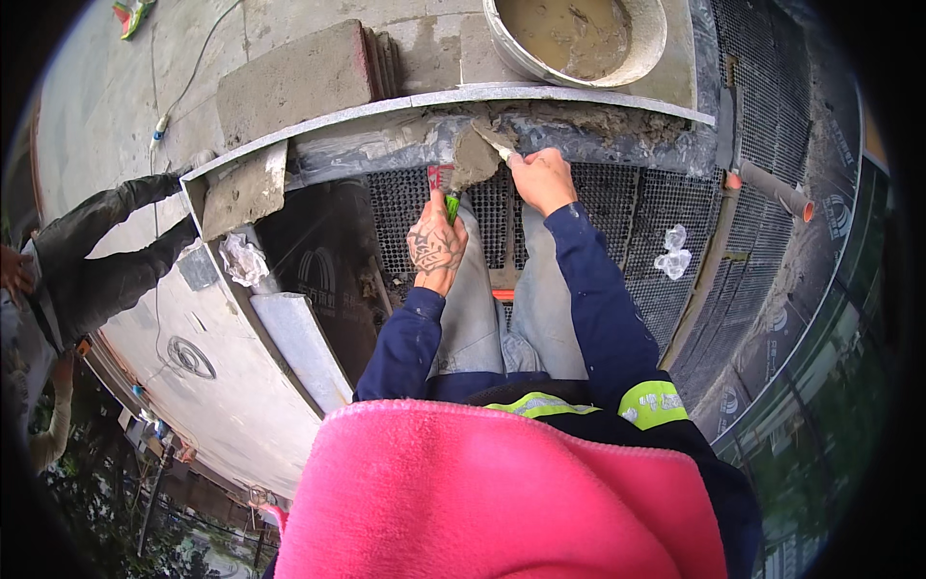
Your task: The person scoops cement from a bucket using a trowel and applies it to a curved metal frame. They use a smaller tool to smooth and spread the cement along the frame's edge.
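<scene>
My right hand (543, 180) is closed round the pale handle of a trowel (500, 147). Grey mortar (476, 160) covers its blade, just above the ledge's near side. My left hand (439, 248), with dark markings on its back, grips a hand tool with a green handle and a red part (451, 205). That tool lies close to the left of the mortar, and its working end is partly hidden, so I cannot tell its exact kind. Beyond both hands runs a grey ledge (386, 145) smeared with wet mortar, edged by a pale stone strip (318, 124).
A white bucket (652, 48) of muddy water stands beyond the ledge, right of stacked grey slabs (289, 89). Black dimpled matting (617, 222) lies below me. Crumpled plastic (672, 253) and an orange-ended pipe (786, 200) are at right. Another person's legs (116, 236) show at left.
</scene>
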Motion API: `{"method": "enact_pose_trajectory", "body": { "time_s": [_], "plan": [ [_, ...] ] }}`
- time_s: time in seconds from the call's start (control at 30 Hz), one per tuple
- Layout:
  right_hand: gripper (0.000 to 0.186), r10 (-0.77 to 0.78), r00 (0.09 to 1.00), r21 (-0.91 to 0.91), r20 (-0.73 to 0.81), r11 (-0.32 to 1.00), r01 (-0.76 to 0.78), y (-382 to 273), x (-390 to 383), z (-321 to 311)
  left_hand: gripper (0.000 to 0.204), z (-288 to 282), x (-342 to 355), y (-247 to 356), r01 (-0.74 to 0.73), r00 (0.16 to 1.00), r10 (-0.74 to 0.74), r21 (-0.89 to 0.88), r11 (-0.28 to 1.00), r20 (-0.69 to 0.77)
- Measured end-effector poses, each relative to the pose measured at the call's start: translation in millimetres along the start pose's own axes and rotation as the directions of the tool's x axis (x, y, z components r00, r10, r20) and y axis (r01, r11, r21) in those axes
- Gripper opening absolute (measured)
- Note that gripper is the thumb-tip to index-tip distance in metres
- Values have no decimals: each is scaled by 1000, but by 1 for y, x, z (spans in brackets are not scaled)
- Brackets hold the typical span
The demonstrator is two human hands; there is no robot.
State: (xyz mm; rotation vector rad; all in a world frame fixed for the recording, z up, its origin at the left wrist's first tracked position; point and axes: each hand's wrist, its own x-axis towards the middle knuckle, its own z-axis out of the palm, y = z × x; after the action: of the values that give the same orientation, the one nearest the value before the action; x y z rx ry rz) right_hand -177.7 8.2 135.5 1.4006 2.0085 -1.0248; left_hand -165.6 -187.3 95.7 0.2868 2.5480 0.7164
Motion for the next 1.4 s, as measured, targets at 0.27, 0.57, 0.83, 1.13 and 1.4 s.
{"method": "enact_pose_trajectory", "body": {
  "time_s": [0.27, 0.57, 0.83, 1.13, 1.4],
  "plan": [
    [45, -59, 995, 29, 77, 998, 57, -7, -27, -4, 30, 6, 14, -7, -4, 998, 7, 46, 999, -68],
    [38, -185, 983, 0, -7, 983, 185, -10, -42, -4, 34, 1, 14, 1, -53, 999, 52, 33, 998, 10],
    [39, -156, 984, -13, 88, 987, 158, -15, -42, -16, 31, 3, 15, 6, 8, 1000, -8, 60, 998, 1],
    [40, -502, 862, -255, -67, 844, 472, -9, -38, -67, 24, -51, 33, 17, -258, 957, 290, 557, 790, 33],
    [37, -736, 660, -356, 151, 583, 731, -36, 29, -139, 31, -122, 95, 21, -541, 632, 763, 780, 314, 131]
  ]
}}
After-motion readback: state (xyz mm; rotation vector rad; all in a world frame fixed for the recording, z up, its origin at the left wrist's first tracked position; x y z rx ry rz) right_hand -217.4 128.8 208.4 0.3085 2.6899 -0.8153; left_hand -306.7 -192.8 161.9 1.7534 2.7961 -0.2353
